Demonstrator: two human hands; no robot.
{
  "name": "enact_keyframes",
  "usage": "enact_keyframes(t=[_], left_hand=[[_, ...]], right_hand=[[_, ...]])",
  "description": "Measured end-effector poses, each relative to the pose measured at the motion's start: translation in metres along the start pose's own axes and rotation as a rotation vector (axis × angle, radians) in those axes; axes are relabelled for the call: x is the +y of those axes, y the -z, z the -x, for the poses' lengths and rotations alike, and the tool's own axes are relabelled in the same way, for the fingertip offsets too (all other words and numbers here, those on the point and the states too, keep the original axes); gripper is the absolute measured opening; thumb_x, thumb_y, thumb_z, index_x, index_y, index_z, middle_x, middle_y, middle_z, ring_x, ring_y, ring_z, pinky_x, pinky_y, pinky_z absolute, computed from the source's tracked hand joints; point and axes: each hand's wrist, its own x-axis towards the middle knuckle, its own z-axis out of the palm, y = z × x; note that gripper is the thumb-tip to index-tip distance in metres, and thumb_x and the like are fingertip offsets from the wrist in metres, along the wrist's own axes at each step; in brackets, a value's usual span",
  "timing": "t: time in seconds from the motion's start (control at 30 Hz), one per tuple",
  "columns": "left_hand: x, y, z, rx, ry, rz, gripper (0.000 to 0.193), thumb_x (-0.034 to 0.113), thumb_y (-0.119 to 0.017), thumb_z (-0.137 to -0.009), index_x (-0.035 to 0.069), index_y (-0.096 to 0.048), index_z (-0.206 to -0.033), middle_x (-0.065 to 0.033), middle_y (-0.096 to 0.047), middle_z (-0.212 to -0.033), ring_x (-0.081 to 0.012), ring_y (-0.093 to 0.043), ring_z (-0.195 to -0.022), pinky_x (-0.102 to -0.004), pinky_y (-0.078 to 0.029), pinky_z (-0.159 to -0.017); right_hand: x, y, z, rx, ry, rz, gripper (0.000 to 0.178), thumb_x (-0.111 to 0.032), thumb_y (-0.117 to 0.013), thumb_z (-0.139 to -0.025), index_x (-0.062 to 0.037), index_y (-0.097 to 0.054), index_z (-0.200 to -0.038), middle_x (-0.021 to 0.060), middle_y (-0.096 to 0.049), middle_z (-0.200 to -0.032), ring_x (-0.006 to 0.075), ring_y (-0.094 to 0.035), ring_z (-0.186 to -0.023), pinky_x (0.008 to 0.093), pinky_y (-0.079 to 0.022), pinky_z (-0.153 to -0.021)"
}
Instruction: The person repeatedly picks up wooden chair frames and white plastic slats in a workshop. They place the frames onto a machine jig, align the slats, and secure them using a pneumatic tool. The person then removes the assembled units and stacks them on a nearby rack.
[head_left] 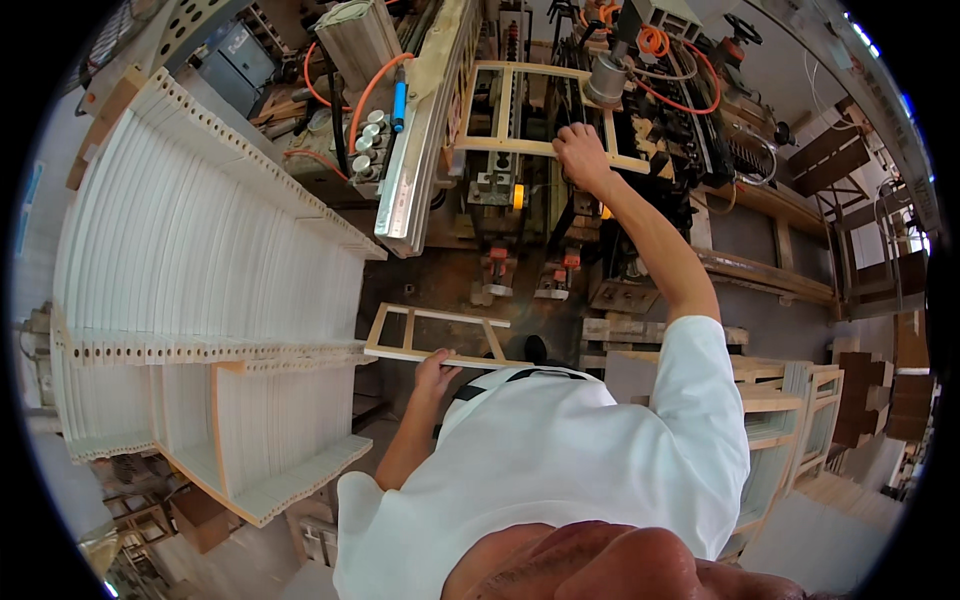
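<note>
My left hand [437, 371], low beside my body, is closed on the near rail of a slim wooden frame [388, 351] with crosspieces. The frame reaches across in front of my waist, above the floor. Stretched forward, my right hand [582, 155] has its fingers closed over the near rail of a second wooden frame [500, 145]. That frame lies across the rails of a woodworking machine [492, 190]. A metal cylinder [606, 80] stands over its right part. My fingertips are partly hidden behind the rail.
Tall stacks of white panels [210, 220] with holed wooden edges line my left. A long metal beam [402, 215] flanks the machine's left side, near orange hoses [362, 95]. To my right are a wooden pallet [660, 333] and more wooden frames [775, 420].
</note>
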Motion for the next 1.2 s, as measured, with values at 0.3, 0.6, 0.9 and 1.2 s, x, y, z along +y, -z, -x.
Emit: enact_keyframes(t=[0.3,0.6,0.9,1.2], left_hand=[[-0.027,-0.008,0.015,0.103,-0.055,0.14,0.017,0.011,-0.056,-0.089,0.003,-0.055,-0.103,-0.0116,-0.062,-0.101,-0.026,-0.059,-0.101,-0.0491,-0.046,-0.095],[-0.065,-0.034,0.006,0.221,-0.113,0.242,0.021,0.011,-0.057,-0.086,0.001,-0.055,-0.104,-0.0137,-0.059,-0.103,-0.0308,-0.057,-0.101,-0.0488,-0.047,-0.092],[-0.068,-0.082,0.028,0.231,-0.196,0.209,0.023,0.008,-0.061,-0.085,-0.002,-0.057,-0.105,-0.011,-0.063,-0.097,-0.0264,-0.061,-0.094,-0.0461,-0.05,-0.085],[-0.04,-0.132,0.105,0.255,-0.48,0.094,0.023,0.003,-0.065,-0.084,-0.003,-0.058,-0.105,-0.0118,-0.064,-0.097,-0.0208,-0.064,-0.092,-0.031,-0.054,-0.077]], right_hand=[[0.056,-0.034,-0.076,-0.12,0.08,0.194,0.014,-0.011,-0.06,-0.08,-0.0051,-0.071,-0.086,0.0071,-0.059,-0.101,0.0268,-0.047,-0.103,0.0378,-0.035,-0.093],[0.081,-0.047,-0.093,-0.201,0.083,0.235,0.015,-0.012,-0.062,-0.08,-0.0073,-0.071,-0.091,0.0081,-0.059,-0.106,0.0275,-0.047,-0.104,0.0405,-0.033,-0.096],[0.077,-0.041,-0.102,-0.116,0.075,0.165,0.011,-0.01,-0.062,-0.074,-0.0065,-0.07,-0.08,0.011,-0.06,-0.09,0.0295,-0.05,-0.096,0.041,-0.037,-0.085],[0.075,-0.038,-0.111,-0.184,0.048,0.211,0.013,-0.013,-0.061,-0.079,-0.0073,-0.071,-0.084,0.0118,-0.06,-0.092,0.0283,-0.05,-0.094,0.0404,-0.035,-0.085]])
